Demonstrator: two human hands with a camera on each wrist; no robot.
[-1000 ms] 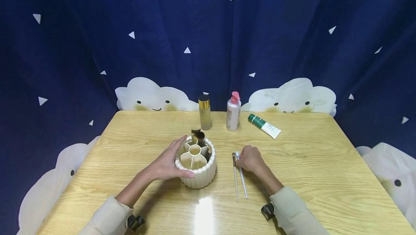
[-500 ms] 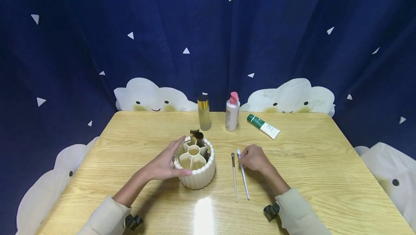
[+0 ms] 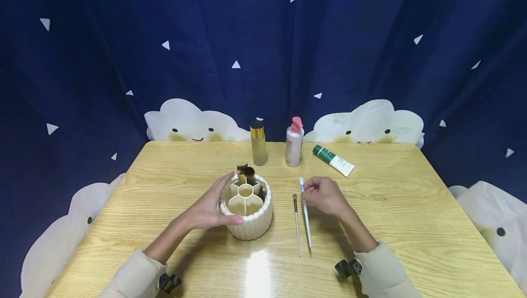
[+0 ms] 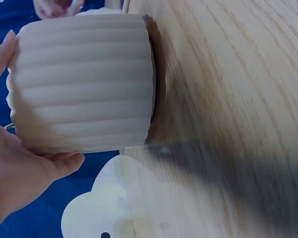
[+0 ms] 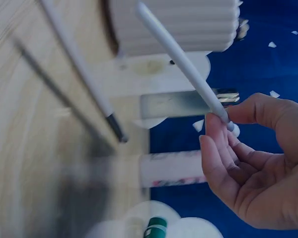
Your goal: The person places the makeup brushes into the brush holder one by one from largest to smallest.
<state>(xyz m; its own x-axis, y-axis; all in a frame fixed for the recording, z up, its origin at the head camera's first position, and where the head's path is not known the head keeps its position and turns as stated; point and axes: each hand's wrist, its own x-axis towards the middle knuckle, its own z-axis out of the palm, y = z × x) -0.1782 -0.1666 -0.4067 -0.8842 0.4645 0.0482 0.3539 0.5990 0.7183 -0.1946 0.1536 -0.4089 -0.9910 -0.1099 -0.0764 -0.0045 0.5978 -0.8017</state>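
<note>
A cream ribbed, round makeup brush holder (image 3: 250, 227) with petal-shaped compartments stands on the table. My left hand (image 3: 207, 206) holds its rim, thumb at the near side and fingers at the far left. Dark-bristled brushes (image 3: 247, 172) poke out of the back compartments. My right hand (image 3: 327, 197) pinches a slim white makeup brush (image 3: 306, 222) just below its white head. In the right wrist view, this white brush (image 5: 181, 62) hangs at a slant between thumb and fingertips (image 5: 216, 130). Another thin brush (image 3: 297, 229), dark near its head, lies on the table between holder and right hand.
Behind the holder stands a yellowish bottle (image 3: 259, 147) with a gold and black cap. Beside it is a white pump bottle (image 3: 294, 147) with a pink top. A green and white tube (image 3: 333, 159) lies at the back right. The wooden table (image 3: 411, 215) ends at a blue curtain (image 3: 206, 37).
My right hand has drawn the white brush away from the other brush and raised it slightly. The holder has turned a little under my left hand, its brushes shifting left.
</note>
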